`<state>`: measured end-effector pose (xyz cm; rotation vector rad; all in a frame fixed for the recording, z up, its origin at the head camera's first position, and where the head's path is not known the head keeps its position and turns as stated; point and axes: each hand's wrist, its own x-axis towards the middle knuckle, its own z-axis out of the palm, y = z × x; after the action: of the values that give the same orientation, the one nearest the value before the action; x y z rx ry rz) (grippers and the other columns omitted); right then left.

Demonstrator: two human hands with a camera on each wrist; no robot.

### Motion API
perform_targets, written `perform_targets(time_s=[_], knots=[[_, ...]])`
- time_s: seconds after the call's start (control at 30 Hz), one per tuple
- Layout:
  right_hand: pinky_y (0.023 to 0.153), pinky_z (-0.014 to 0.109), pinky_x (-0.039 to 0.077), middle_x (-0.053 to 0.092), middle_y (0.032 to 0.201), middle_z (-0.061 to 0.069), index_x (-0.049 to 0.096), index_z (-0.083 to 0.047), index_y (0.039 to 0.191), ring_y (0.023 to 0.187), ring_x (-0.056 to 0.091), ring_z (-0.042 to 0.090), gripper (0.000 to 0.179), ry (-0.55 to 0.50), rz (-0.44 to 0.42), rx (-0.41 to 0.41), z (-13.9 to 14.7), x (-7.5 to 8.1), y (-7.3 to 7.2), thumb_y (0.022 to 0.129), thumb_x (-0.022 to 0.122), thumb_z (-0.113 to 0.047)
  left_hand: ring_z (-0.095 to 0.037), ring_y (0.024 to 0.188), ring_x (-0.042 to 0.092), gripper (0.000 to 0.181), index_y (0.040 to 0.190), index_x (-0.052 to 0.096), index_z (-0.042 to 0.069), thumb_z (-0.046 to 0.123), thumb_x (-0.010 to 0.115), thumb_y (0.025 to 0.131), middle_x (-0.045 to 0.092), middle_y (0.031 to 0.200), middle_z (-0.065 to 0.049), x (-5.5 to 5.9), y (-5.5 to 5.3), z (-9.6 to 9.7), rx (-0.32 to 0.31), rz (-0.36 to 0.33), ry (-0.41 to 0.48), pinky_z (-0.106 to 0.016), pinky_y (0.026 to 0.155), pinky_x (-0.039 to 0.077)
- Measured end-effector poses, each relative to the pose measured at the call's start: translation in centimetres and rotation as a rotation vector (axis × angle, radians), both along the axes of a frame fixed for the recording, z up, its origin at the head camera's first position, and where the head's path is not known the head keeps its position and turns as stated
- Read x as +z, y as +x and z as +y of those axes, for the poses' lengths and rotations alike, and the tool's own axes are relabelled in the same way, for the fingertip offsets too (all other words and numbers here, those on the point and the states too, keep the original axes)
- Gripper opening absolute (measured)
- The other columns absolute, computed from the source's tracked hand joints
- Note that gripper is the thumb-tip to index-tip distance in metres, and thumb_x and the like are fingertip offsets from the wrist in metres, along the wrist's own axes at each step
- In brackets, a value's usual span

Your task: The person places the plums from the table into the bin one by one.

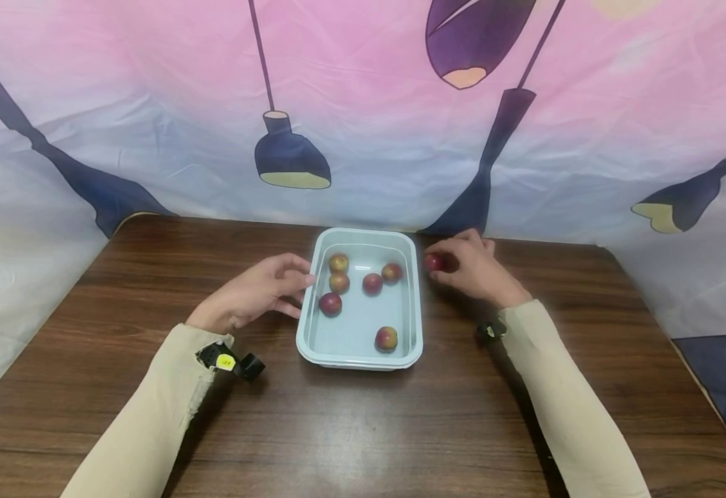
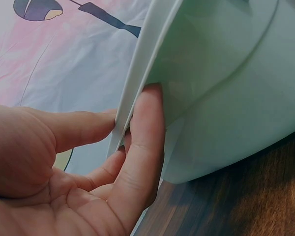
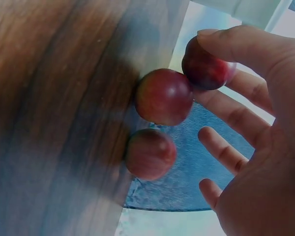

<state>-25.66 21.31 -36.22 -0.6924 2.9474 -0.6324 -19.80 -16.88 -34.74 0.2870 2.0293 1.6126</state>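
A pale blue-green plastic tray (image 1: 363, 362) stands on the table with several red-and-yellow plums (image 1: 386, 339) scattered inside. My left hand (image 1: 261, 290) is at its left side; in the left wrist view, thumb and fingers pinch the tray's rim (image 2: 137, 64). Just beyond the right side, my right hand (image 1: 476, 271) holds a dark red plum (image 3: 206, 66) between thumb and fingers, low over the table. Two more plums, one redder (image 3: 164, 97) and one duller (image 3: 151, 154), lie beside that hand in the right wrist view; the hand hides them in the head view.
The dark brown wooden table (image 1: 363, 429) extends around the tray. Behind it hangs a pink and blue cloth (image 1: 375, 138) printed with lamps. A black wrist camera (image 1: 232, 361) sticks out from the left sleeve.
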Motion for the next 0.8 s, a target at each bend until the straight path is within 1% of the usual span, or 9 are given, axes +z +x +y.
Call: perform_targets(time_s=[0.13,0.33,0.47,0.8], knots=[[0.099,0.06,0.025,0.068,0.121,0.008,0.068,-0.015,0.131,0.126,0.039,0.031,0.044,0.001,-0.003,-0.004,0.1,0.2,0.1,0.089,0.078,-0.022,-0.034,0.106,0.069,0.045,0.141,0.04,-0.005,0.019,0.055,0.106,0.061,0.128,-0.031,-0.1,0.0,0.1,0.002,-0.001,-0.003,-0.04,0.085,0.065],[0.097,0.057,0.026,0.068,0.121,0.007,0.068,-0.016,0.131,0.126,0.039,0.03,0.044,-0.01,-0.007,-0.007,0.1,0.4,0.4,0.089,0.079,-0.023,-0.032,0.103,0.07,0.045,0.141,0.039,-0.007,0.018,0.054,0.106,0.061,0.128,-0.033,-0.1,0.0,0.1,0.004,0.003,-0.007,-0.04,0.084,0.066],[0.098,0.057,0.026,0.068,0.121,0.006,0.068,-0.017,0.131,0.126,0.039,0.029,0.044,-0.008,-0.01,-0.007,0.2,0.5,0.4,0.089,0.079,-0.023,-0.034,0.104,0.07,0.045,0.142,0.039,-0.007,0.017,0.054,0.106,0.06,0.128,-0.033,-0.1,0.0,0.1,0.007,0.0,-0.008,-0.041,0.084,0.065],[0.1,0.057,0.026,0.07,0.118,0.004,0.07,-0.017,0.129,0.126,0.04,0.027,0.044,-0.029,0.023,-0.011,0.0,1.4,0.5,0.087,0.081,-0.022,-0.03,0.101,0.07,0.046,0.142,0.039,-0.007,0.017,0.054,0.106,0.06,0.128,-0.033,-0.1,-0.1,0.1,0.004,0.004,-0.006,-0.041,0.085,0.065]])
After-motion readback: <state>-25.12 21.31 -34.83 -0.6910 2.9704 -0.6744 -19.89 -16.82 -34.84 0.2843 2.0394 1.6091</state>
